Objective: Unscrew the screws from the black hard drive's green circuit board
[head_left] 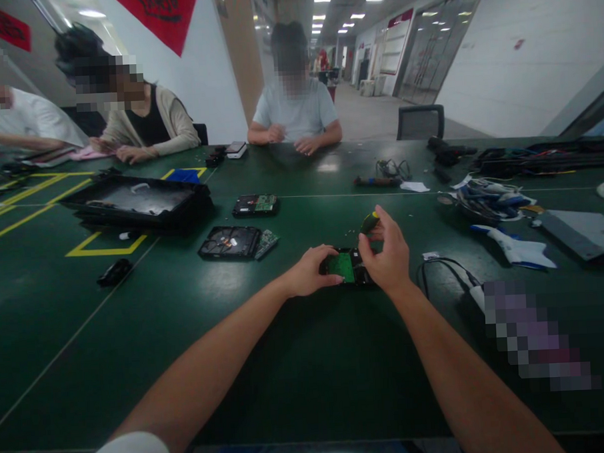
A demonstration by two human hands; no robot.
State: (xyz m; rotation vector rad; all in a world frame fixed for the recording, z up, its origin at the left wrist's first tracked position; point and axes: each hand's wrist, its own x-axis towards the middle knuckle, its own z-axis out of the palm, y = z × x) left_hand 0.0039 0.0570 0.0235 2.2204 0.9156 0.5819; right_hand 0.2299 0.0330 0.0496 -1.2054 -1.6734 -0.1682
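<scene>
A small black hard drive (348, 267) with a green circuit board on top lies on the green table (268, 361) in front of me. My left hand (311, 271) rests on its left end, fingers touching the board. My right hand (388, 253) is closed around a screwdriver (369, 222) with a dark yellow-green handle, held upright over the drive's right side. The tip is hidden behind my fingers.
Two more drives (231, 242) (256, 205) and a large black tray (138, 203) lie to the left. Cables (447, 270), white parts (516, 249) and tools lie to the right. Three people sit across and to the far left.
</scene>
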